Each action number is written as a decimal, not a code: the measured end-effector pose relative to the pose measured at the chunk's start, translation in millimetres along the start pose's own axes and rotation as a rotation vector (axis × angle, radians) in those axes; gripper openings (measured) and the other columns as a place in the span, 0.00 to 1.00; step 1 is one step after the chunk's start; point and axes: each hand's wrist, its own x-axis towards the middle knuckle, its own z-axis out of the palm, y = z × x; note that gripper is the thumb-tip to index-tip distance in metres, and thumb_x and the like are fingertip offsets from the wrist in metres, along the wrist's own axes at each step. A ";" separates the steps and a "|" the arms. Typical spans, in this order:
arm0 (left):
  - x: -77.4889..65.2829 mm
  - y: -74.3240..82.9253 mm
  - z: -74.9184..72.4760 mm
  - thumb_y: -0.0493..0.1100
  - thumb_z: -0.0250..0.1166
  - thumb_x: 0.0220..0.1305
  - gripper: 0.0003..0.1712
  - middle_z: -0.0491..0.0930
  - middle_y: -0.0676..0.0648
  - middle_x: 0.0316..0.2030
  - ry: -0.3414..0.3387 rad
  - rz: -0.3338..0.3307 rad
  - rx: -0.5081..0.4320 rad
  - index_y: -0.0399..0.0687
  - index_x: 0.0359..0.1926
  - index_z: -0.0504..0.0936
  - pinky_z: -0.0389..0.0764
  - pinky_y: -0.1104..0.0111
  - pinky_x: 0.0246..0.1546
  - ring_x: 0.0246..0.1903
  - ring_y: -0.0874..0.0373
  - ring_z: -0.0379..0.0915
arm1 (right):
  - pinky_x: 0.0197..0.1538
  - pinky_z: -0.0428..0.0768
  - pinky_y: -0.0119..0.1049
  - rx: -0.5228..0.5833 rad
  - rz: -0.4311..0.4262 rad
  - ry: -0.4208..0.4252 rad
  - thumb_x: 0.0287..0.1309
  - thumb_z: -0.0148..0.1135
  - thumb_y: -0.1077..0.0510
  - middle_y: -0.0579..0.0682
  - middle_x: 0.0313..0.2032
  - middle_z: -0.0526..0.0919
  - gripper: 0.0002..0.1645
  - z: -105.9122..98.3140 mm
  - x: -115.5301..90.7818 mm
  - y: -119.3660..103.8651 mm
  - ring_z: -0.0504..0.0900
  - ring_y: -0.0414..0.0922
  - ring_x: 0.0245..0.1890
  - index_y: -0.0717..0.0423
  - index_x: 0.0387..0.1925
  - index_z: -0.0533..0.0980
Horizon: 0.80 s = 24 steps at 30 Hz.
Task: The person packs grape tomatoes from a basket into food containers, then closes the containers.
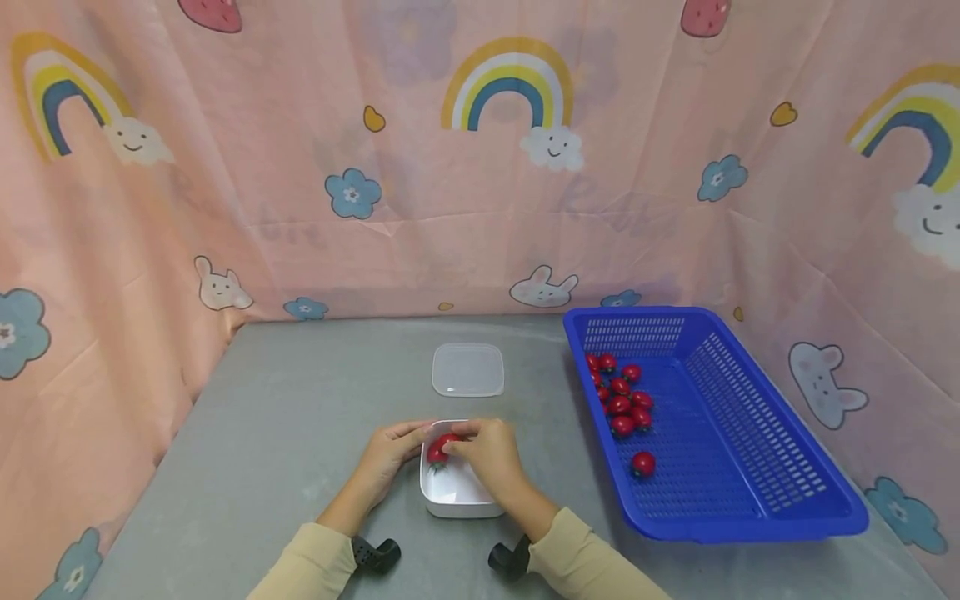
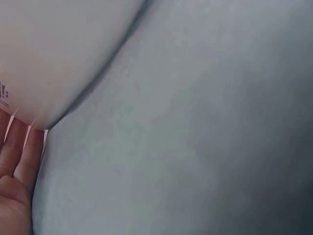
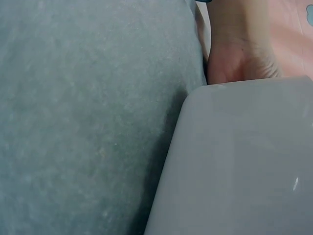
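A white rectangular box [image 1: 463, 493] stands in front of me on the grey table, its top uncovered. Two red cherry tomatoes [image 1: 437, 452] with green stems lie close together at its far left corner. My right hand [image 1: 491, 454] reaches over the right rim and pinches one of these tomatoes between thumb and fingers. At the left wall, my left hand [image 1: 386, 458] touches the box near its far corner; the left wrist view shows its fingers [image 2: 30, 154] lying fairly straight against the outside. The right wrist view shows mostly the box wall [image 3: 244, 161]; the right fingers are hidden there.
A clear lid [image 1: 468, 370] lies flat on the table behind the box. To the right sits a blue slotted basket [image 1: 720, 467], with several cherry tomatoes [image 1: 619, 405] along its left side. A pink patterned curtain [image 1: 465, 242] hangs around the table [image 1: 322, 400].
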 end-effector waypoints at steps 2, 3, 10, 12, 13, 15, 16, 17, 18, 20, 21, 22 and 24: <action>-0.4 -0.3 0.2 0.38 0.64 0.66 0.21 0.87 0.46 0.48 0.004 0.010 0.003 0.25 0.54 0.80 0.81 0.76 0.45 0.41 0.71 0.82 | 0.45 0.85 0.45 -0.015 0.014 0.003 0.45 0.77 0.65 0.58 0.35 0.90 0.12 0.9 0.0 -0.3 0.88 0.52 0.41 0.65 0.35 0.87; -0.6 -0.6 0.3 0.38 0.64 0.66 0.21 0.87 0.46 0.47 0.008 0.010 0.003 0.25 0.54 0.80 0.81 0.76 0.45 0.41 0.71 0.82 | 0.45 0.85 0.45 -0.024 0.014 0.002 0.45 0.77 0.65 0.58 0.35 0.90 0.12 0.9 -0.3 -0.7 0.88 0.52 0.40 0.65 0.35 0.87; -1.1 -4.0 0.3 0.38 0.63 0.67 0.22 0.86 0.43 0.50 -0.018 0.002 0.004 0.24 0.56 0.78 0.81 0.76 0.47 0.42 0.72 0.81 | 0.44 0.85 0.43 -0.057 0.061 -0.017 0.47 0.75 0.67 0.57 0.35 0.90 0.10 -0.4 -4.0 -1.6 0.87 0.49 0.39 0.66 0.35 0.87; -1.5 -3.9 0.0 0.38 0.63 0.67 0.23 0.85 0.43 0.51 -0.027 0.001 0.007 0.24 0.56 0.77 0.81 0.76 0.47 0.42 0.73 0.81 | 0.44 0.85 0.43 -0.069 0.062 -0.016 0.47 0.75 0.67 0.56 0.35 0.90 0.10 -0.7 -5.1 -1.9 0.87 0.48 0.38 0.65 0.35 0.87; -1.5 -3.9 -0.3 0.38 0.63 0.67 0.23 0.85 0.43 0.52 -0.029 0.000 0.005 0.23 0.57 0.77 0.81 0.76 0.47 0.42 0.73 0.81 | 0.44 0.85 0.43 -0.084 0.055 -0.015 0.46 0.75 0.67 0.56 0.34 0.90 0.10 -0.5 -5.3 -1.8 0.87 0.48 0.37 0.65 0.35 0.87; -1.7 -3.4 -1.0 0.38 0.63 0.68 0.23 0.85 0.43 0.51 -0.028 -0.002 -0.002 0.23 0.57 0.77 0.81 0.76 0.47 0.42 0.72 0.81 | 0.44 0.85 0.43 -0.099 0.051 -0.017 0.46 0.75 0.68 0.56 0.34 0.90 0.10 -0.3 -5.5 -2.3 0.86 0.48 0.37 0.65 0.34 0.87; -1.8 -3.0 -1.3 0.38 0.62 0.68 0.23 0.85 0.43 0.51 -0.029 0.000 -0.001 0.23 0.57 0.76 0.81 0.76 0.47 0.42 0.72 0.81 | 0.44 0.85 0.43 -0.108 0.046 -0.020 0.46 0.75 0.68 0.56 0.34 0.90 0.09 -0.2 -5.2 -2.4 0.86 0.48 0.37 0.65 0.34 0.87; -1.9 -2.6 -1.6 0.38 0.62 0.68 0.23 0.85 0.43 0.51 -0.029 -0.001 -0.003 0.23 0.57 0.76 0.81 0.76 0.47 0.41 0.72 0.81 | 0.44 0.85 0.43 -0.115 0.041 -0.024 0.46 0.75 0.68 0.56 0.33 0.90 0.09 0.0 -4.9 -2.6 0.86 0.48 0.37 0.65 0.34 0.87; -2.0 -2.4 -2.0 0.37 0.62 0.68 0.23 0.85 0.43 0.51 -0.030 0.000 -0.002 0.23 0.57 0.76 0.81 0.76 0.47 0.41 0.72 0.81 | 0.45 0.85 0.44 -0.127 0.038 -0.028 0.46 0.75 0.68 0.56 0.33 0.90 0.09 0.3 -4.4 -2.7 0.86 0.48 0.37 0.65 0.33 0.87; -2.3 -1.6 -2.3 0.37 0.62 0.68 0.23 0.86 0.44 0.50 -0.032 0.000 -0.006 0.23 0.57 0.76 0.81 0.76 0.47 0.41 0.71 0.81 | 0.45 0.84 0.44 -0.150 0.029 -0.036 0.44 0.75 0.68 0.55 0.31 0.89 0.09 1.2 -2.9 -2.2 0.85 0.48 0.36 0.65 0.32 0.87; -2.3 -1.3 -2.3 0.37 0.62 0.68 0.23 0.86 0.44 0.50 -0.032 0.002 -0.005 0.23 0.57 0.76 0.81 0.76 0.47 0.41 0.71 0.81 | 0.45 0.83 0.44 -0.159 0.028 -0.040 0.44 0.75 0.68 0.55 0.31 0.89 0.09 1.7 -2.3 -1.9 0.85 0.48 0.36 0.65 0.32 0.87; -2.2 -1.3 -2.4 0.37 0.62 0.68 0.23 0.86 0.45 0.50 -0.034 0.004 -0.003 0.23 0.57 0.76 0.81 0.76 0.46 0.41 0.71 0.81 | 0.45 0.83 0.43 -0.169 0.024 -0.042 0.44 0.76 0.68 0.55 0.30 0.89 0.08 2.0 -1.6 -1.6 0.84 0.48 0.35 0.65 0.31 0.87; -2.0 -1.3 -2.4 0.38 0.62 0.68 0.23 0.86 0.45 0.49 -0.033 0.010 0.001 0.23 0.57 0.76 0.81 0.76 0.46 0.40 0.71 0.81 | 0.43 0.82 0.42 -0.185 0.016 -0.044 0.43 0.77 0.67 0.54 0.29 0.89 0.09 2.5 -0.4 -1.1 0.84 0.48 0.34 0.65 0.30 0.86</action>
